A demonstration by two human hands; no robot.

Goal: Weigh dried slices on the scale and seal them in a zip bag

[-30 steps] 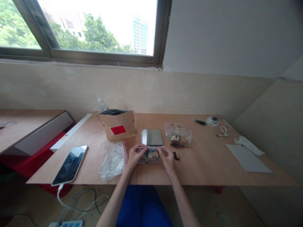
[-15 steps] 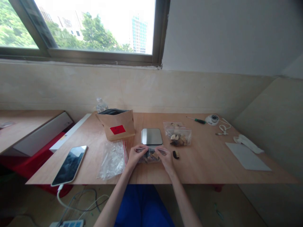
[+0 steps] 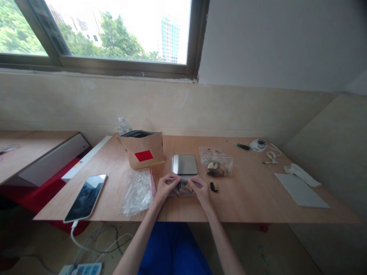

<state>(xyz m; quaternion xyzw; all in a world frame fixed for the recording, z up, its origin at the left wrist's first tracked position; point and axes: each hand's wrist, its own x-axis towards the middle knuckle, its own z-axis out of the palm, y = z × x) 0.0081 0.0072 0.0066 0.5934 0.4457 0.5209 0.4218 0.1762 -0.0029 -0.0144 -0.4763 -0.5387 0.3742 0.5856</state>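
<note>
Both hands pinch the top edge of a clear zip bag (image 3: 182, 189) with brown and dark dried pieces inside, lying near the front of the table. My left hand (image 3: 166, 185) grips its left upper corner, and my right hand (image 3: 200, 188) has the right one. Just beyond the bag sits a small scale with a silver plate (image 3: 185, 164). To the right of my right hand lies one loose dark-and-tan dried piece (image 3: 213, 186). Behind that piece is a filled zip bag (image 3: 220, 166). Empty clear bags (image 3: 138, 194) lie left of my left hand.
A brown paper pouch (image 3: 143, 151) with a red label stands open at the back left, a plastic bottle (image 3: 124, 126) behind it. A phone (image 3: 86, 198) on a cable lies front left. Rightward are a screwdriver (image 3: 243, 146), a white dome camera (image 3: 259, 144) and a white sheet (image 3: 301, 190).
Hardly anything differs. The view has shifted slightly, and both hands keep their pinch on the bag's top edge.
</note>
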